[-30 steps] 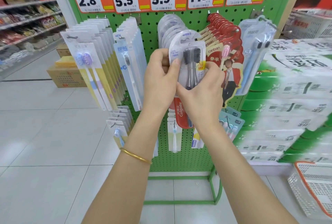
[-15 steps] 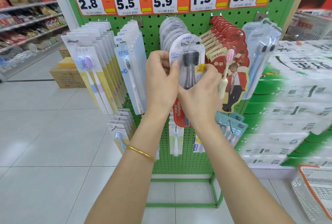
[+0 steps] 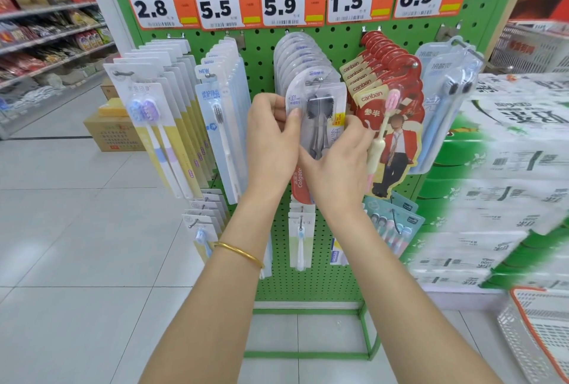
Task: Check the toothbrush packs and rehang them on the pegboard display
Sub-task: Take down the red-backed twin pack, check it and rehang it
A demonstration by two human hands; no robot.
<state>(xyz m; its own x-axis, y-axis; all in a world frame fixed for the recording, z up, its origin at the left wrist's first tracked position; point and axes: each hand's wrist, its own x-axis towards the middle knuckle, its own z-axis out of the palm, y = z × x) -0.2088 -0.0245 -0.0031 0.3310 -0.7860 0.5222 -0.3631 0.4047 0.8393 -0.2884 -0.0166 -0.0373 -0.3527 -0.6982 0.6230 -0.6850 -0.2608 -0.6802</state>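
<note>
a shop aisle with a pale tile floor (image 3: 77, 229); a green pegboard (image 3: 264, 54) stands ahead under orange price tags (image 3: 286, 3), hung with rows of toothbrush packs (image 3: 172, 100). both hands are on the front pack (image 3: 320, 112) of the middle row, a clear one with two dark-bristled brushes. the left hand (image 3: 271, 143) pinches its left edge, thumb flat on the front, fingers curled behind. the right hand (image 3: 338, 168) grips the right edge lower down, fingers bent round it. the pack's top sits at the tip of its peg; whether it hangs there i cannot tell. red packs (image 3: 388, 75) hang just beside it on the right.
</note>
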